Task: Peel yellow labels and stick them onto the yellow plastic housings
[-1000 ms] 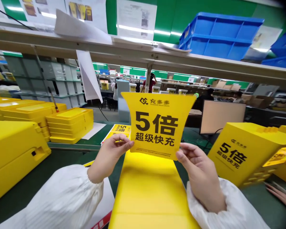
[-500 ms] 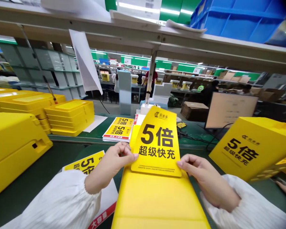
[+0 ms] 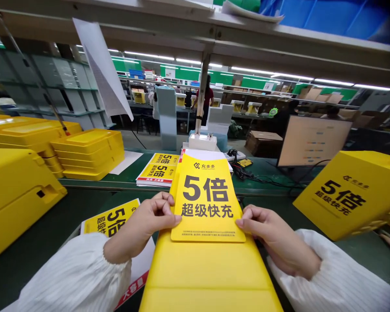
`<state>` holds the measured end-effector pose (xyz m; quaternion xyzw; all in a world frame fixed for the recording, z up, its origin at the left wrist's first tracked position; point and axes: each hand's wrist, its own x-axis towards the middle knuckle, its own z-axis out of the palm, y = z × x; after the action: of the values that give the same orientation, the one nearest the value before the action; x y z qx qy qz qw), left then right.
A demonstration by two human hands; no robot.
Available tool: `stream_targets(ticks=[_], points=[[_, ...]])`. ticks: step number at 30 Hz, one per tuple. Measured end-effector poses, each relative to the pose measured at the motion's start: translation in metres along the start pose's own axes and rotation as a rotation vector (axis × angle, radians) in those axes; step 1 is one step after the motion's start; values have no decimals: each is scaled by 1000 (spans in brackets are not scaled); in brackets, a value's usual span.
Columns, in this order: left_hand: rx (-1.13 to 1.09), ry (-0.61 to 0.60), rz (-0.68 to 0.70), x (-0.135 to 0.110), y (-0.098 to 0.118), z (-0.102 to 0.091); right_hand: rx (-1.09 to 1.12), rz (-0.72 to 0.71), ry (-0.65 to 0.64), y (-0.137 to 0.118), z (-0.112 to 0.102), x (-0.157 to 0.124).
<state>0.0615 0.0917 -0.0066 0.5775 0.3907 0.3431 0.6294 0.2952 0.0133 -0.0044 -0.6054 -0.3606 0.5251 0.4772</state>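
1. The room is a long factory hall, with shelving, cartons and distant workers. A monitor [image 3: 313,141] stands just past the bench.
2. A green-topped workbench [image 3: 117,184] runs across the view, carrying a yellow plastic housing stack [image 3: 87,156] on the left and a stack of printed posters [image 3: 157,170] near the middle.
3. A long yellow plastic panel [image 3: 208,268] lies straight ahead. It looks stiff and smooth, better held along its long edges.
4. A printed yellow card [image 3: 206,203] lies on that panel, its "5倍" side up. It looks light and thin, likely to flex — safest held by the side edges, near the lower corners.
5. The left hand [image 3: 143,227] and right hand [image 3: 273,236] sit at those edges.
6. The left fingers [image 3: 164,208] curl close together, pinching the card's edge; the right fingers [image 3: 247,221] lie together, pressing the opposite edge — whether the thumbs reach underneath, I cannot tell.
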Motion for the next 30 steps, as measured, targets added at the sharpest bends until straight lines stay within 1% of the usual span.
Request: stream_targets(ticks=[6,11,17,25,30], points=[[-31,5,5,3,-4,0,2,20,-17,4,-2,2],[-22,26,-11,5,-3,1,-29,-25,10,4,-2,2],[1,22,-9,4,-3,0,-24,-34,23,2,1,2],[5,46,-3,4,-2,2,-23,-37,19,3,-1,2],[9,33,-2,4,-3,2,-40,-41,26,2,0,3]])
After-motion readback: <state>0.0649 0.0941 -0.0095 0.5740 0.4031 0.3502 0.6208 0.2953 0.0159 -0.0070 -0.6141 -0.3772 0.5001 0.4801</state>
